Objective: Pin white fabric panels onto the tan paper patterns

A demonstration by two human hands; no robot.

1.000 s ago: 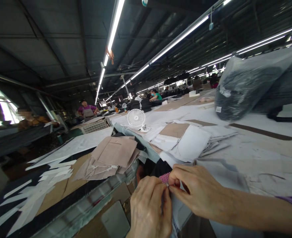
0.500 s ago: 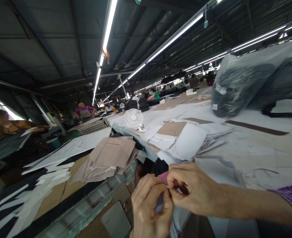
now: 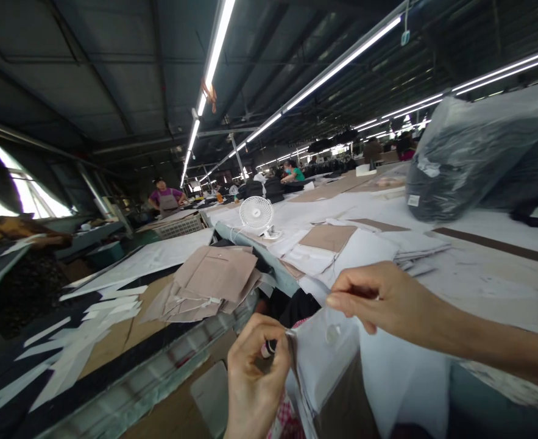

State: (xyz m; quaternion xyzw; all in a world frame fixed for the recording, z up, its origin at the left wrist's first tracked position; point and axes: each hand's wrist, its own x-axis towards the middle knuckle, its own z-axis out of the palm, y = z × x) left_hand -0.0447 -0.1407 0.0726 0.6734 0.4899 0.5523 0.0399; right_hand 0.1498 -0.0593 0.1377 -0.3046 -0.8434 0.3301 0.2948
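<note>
In the lower middle, my left hand (image 3: 259,372) pinches the corner of a bundle of cloth pieces (image 3: 317,378), white on the upper part and brown below. A small dark and white thing shows inside the curl of its fingers, too small to name. Up and to the right, my right hand (image 3: 373,299) has thumb and forefinger pressed together at the top edge of a white cloth piece (image 3: 335,323). The bundle hangs tilted between both hands, over my lap. Its lower end runs out of the picture.
A pile of brown cloth pieces (image 3: 214,277) and white strips (image 3: 108,317) lie on the left table. On the white table ahead stand a small fan (image 3: 256,213), more cut pieces (image 3: 328,238) and a plastic-wrapped bundle (image 3: 451,164). A person in an apron (image 3: 167,198) stands beyond.
My hands, close together before, have moved apart. The right rose and went right, while the left shifted slightly left. The white and brown cloth between them now shows more. The view has shifted slightly.
</note>
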